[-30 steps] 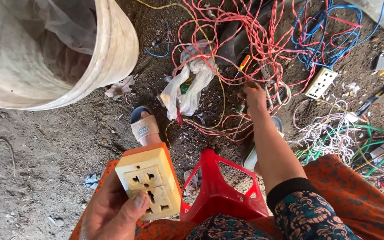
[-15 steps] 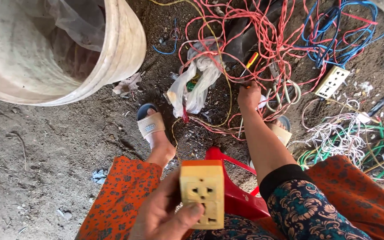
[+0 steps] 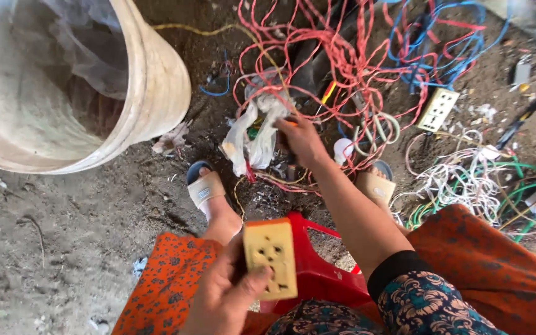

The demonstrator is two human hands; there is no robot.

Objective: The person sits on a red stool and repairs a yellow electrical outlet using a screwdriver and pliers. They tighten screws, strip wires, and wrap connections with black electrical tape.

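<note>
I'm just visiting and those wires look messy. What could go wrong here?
The right hand reaches into tangled red wires; fingers might snag or get scratched on loose ends. The left hand grips the yellow socket box by its edges, so it might slip. Feet in open sandals sit among debris.

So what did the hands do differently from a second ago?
The left hand swung the yellow plastic socket box from the left knee toward the middle, over the red plastic stool. The right hand drew back from the tangled red wires toward the crumpled white plastic bag. The big pale bucket and second socket box stayed put.
</note>
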